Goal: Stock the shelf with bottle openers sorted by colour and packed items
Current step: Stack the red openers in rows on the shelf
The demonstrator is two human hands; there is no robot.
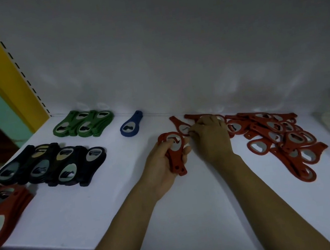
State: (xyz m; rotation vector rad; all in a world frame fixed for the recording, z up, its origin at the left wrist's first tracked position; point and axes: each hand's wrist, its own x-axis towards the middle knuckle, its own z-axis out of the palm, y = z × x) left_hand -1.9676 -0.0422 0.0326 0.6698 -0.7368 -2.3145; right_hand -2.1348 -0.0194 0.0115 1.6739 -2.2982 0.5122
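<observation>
The left hand point(166, 162) grips a small stack of red openers point(174, 155). The right hand point(210, 137), fingers curled, pinches 1 more (at the red pile point(278, 136)). Step in hand: gathering reds; next, add it to the stack.

The left arm point(119, 226) and the right arm point(272, 201) are bare and reach in over the front edge of the shelf point(107, 207). The left hand point(163, 163) is palm up, fingers wrapped round a small stack of red openers point(173, 142). The right hand point(212, 139) is palm down just beside it, its bent fingertips on one flat opener point(181, 127). Its grip is hidden.
</observation>
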